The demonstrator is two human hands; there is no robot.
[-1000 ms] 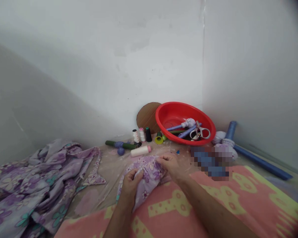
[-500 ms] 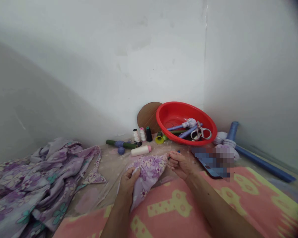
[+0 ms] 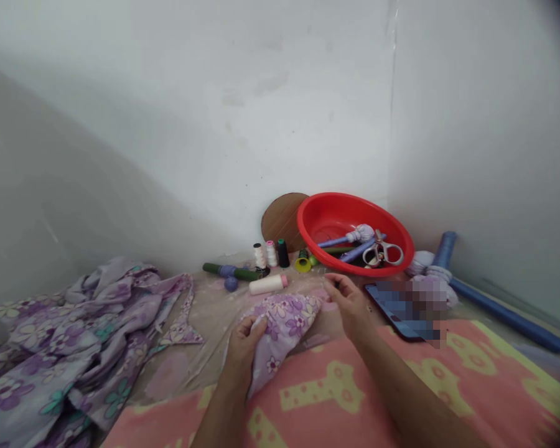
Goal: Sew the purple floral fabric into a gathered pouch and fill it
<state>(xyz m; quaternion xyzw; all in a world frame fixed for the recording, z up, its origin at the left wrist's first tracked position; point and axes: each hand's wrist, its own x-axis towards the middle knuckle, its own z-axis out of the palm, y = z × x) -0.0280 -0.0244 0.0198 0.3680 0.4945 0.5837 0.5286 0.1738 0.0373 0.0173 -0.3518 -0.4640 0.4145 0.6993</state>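
My left hand (image 3: pixel 243 341) is closed on a small piece of purple flowered cloth (image 3: pixel 284 323) that lies over my lap. My right hand (image 3: pixel 350 302) is lifted just right of the cloth, thumb and forefinger pinched together on something too small to make out. A pink spool of thread (image 3: pixel 268 284) lies on the floor just beyond the cloth.
A red basin (image 3: pixel 329 218) in the corner holds scissors (image 3: pixel 386 253) and blue-handled tools. Small thread spools (image 3: pixel 271 254) stand by the wall. A heap of the same purple cloth (image 3: pixel 74 342) lies at the left. A pink and yellow blanket (image 3: pixel 401 386) covers my legs.
My right hand has come off the cloth and drawn up and to the right, fingers pinched. The left hand keeps its hold on the cloth.
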